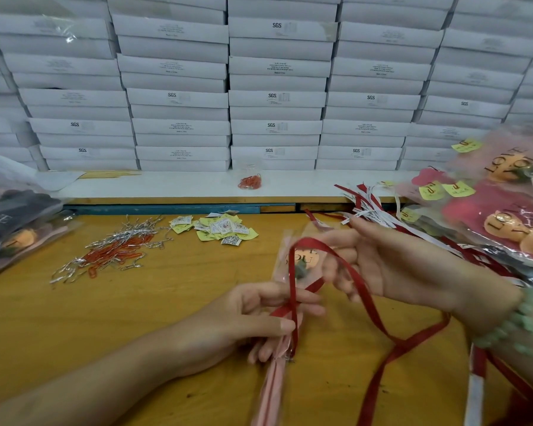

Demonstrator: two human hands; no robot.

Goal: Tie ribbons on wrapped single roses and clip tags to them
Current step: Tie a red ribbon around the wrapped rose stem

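Nearest the worker, the left hand is curled round the pink stem of the wrapped rose, its thumb pinching the red ribbon against the stem. The rose is held just above the wooden table, bloom end pointing away. The right hand has loosely bent fingers with the ribbon looped across them; blur hides whether it is pinched. Assessment: the ribbon is wound at the stem but no finished bow shows, and this rose carries no tag, so tying is mid-way and clipping is not yet done. Beyond the hands, loose paper clips and a heap of yellow tags lie unboxed on the table. To the right, cut ribbons lie beside a pile of wrapped roses already tagged. At the left, a clear bag holds more wrapped roses, apparently awaiting work. On the white ledge, a small clear container holds orange clips. Behind it, stacked white boxes are closed; contents not visible.
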